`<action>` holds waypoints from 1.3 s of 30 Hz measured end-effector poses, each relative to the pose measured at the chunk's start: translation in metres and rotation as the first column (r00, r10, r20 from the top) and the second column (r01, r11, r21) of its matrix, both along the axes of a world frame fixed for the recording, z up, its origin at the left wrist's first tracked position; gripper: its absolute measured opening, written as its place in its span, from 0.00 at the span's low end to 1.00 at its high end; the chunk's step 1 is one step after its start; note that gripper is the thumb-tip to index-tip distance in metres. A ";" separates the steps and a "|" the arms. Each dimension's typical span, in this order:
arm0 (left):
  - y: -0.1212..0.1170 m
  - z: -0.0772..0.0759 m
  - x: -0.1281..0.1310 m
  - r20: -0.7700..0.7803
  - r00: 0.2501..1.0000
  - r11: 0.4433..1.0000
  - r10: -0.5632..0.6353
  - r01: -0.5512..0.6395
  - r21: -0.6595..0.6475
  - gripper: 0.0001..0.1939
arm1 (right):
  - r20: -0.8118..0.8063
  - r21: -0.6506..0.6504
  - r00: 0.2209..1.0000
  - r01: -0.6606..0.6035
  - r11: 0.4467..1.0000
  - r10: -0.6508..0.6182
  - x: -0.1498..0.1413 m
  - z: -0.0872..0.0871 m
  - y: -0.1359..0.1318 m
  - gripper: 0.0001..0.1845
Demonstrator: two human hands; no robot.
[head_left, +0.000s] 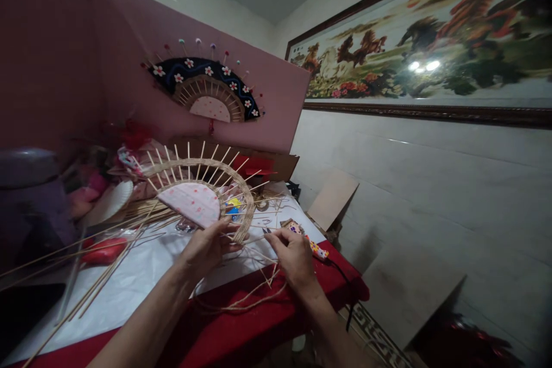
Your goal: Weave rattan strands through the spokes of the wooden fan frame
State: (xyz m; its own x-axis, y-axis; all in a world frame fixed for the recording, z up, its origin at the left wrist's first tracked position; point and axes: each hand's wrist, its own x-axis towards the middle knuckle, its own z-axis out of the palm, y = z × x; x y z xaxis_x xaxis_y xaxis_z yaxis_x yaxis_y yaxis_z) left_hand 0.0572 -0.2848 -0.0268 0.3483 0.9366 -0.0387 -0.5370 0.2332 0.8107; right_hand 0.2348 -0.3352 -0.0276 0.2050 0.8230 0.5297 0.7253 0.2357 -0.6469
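My left hand grips the lower edge of a half-made fan, a pink dotted half-disc with radiating wooden sticks and a woven straw band. The fan stands upright over the table. My right hand is closed on a colourful patterned tool and pinches a thin straw strand that loops down over the table edge. A finished fan with black cloth and white flowers hangs on the pink board behind.
The table carries a red cloth and a white sheet, with long bamboo sticks at the left. Cardboard pieces lean against the right wall under a framed horse picture. Pink craft clutter fills the left.
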 end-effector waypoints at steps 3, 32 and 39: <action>0.002 -0.001 -0.003 0.018 1.000 1.000 -0.013 0.013 0.003 0.09 | -0.055 0.026 0.994 -0.092 0.995 0.094 0.007 -0.001 -0.001 0.15; -0.002 -0.005 -0.003 -0.187 0.971 0.988 -0.150 0.142 -0.058 0.10 | 0.404 0.275 0.914 -0.136 0.952 0.014 0.019 0.023 0.012 0.11; -0.001 -0.005 -0.004 -0.138 0.974 0.981 -0.180 0.169 -0.091 0.11 | 0.379 0.272 0.925 -0.139 0.952 0.027 0.018 0.028 0.016 0.10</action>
